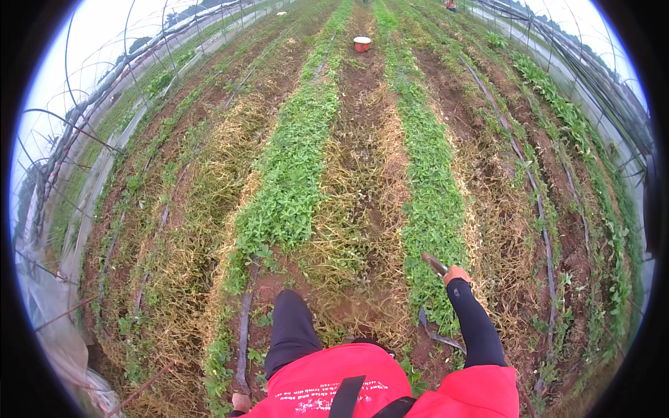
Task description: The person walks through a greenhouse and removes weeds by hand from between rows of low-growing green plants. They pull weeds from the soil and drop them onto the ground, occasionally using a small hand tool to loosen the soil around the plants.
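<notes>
My right hand (456, 275), at the end of a dark sleeve, is closed around a short hand tool (435, 264) with a brownish, worn-looking end. The tool is over the right strip of low green plants (431, 209), pointing away from me and leftward. Its exact kind cannot be told. At the bottom edge my left hand (241, 402) shows only in part, beside a dark flat irrigation hose (244, 334); whether it holds anything is hidden. The left strip of green plants (287, 198) begins ahead of my bent knee (292, 324).
Dry yellowed stalks (339, 235) cover the furrow between the strips. Farther along it stands a red bucket (361, 46) with a white top. Another person (449, 5) is far off at right. Metal hoops (68, 57) and plastic sheeting (57, 334) line the left side.
</notes>
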A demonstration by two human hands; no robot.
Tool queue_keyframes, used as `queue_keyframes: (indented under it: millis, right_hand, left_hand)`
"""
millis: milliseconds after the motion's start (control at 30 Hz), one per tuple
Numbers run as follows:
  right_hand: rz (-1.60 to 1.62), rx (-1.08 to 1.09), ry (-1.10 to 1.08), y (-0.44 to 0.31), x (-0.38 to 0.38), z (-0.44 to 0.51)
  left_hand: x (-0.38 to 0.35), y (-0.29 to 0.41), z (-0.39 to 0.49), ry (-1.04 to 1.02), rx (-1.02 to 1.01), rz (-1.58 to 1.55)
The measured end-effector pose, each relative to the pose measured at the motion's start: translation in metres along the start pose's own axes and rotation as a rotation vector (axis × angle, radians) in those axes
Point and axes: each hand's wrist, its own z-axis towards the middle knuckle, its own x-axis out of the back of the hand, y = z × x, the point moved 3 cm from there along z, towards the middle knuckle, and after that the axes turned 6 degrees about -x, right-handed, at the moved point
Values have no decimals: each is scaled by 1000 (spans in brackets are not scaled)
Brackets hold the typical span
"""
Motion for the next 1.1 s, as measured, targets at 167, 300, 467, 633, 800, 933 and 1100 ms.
queue_keyframes:
  millis: [167,300,467,633,800,933,1100]
  right_hand:
    - [-20,-1,11,-2,-8,6]
    - [-31,2,5,-7,-17,6]
    - [34,-48,-97,7,-61,8]
    - [-49,-119,-398,45,-144,-24]
    - [294,-94,-213,68,-157,-80]
    - [497,-83,-182,41,-115,-126]
    - [606,163,-368,-27,-52,-189]
  left_hand:
    - [10,18,1,8,-21,-44]
    - [17,25,2,16,-35,-76]
    - [23,21,5,23,-31,-111]
    - [31,0,14,47,-5,-164]
    - [62,-20,28,183,39,-285]
    - [113,45,40,409,-170,-523]
    - [146,259,4,149,-572,-1262]
